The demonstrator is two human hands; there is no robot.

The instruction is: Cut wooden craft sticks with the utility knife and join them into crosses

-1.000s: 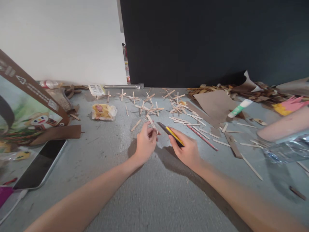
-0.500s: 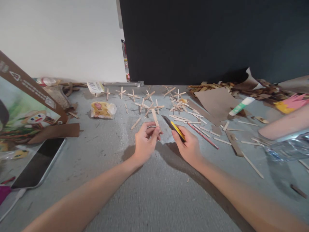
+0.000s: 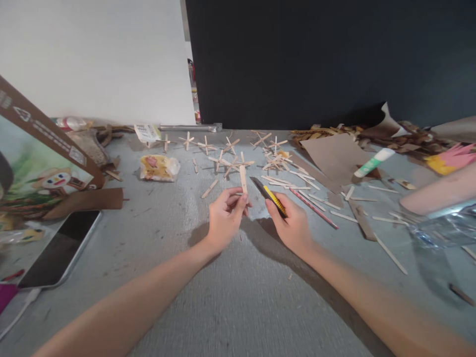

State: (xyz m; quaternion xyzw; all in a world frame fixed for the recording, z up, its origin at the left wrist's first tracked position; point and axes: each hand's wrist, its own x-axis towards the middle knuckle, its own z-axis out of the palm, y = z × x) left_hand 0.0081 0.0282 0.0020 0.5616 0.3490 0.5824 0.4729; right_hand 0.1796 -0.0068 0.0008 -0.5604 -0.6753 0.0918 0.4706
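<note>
"How many things are in your hands?"
"Two. Your left hand (image 3: 225, 214) pinches one wooden stick (image 3: 243, 179) between thumb and fingers; the fingers of your right hand (image 3: 293, 222) wrap around one knife (image 3: 273, 198)."
"Which way does your stick point?"
"Its upper end points away from you, its long axis running nearly straight ahead, in front of your left fingertips. Your knife slants forward and left, its tip just beside the stick, not touching."
"And around you on the surface (image 3: 208, 302)?"
"One phone (image 3: 61, 250), one glue stick (image 3: 374, 162), and several crossed sticks (image 3: 188, 141), too tangled to count."
"Containers?"
"One clear bottle (image 3: 448, 229) lies on your right; one yellow packet (image 3: 158, 168) lies ahead, left of the stick. You can't tell what the packet holds."
</note>
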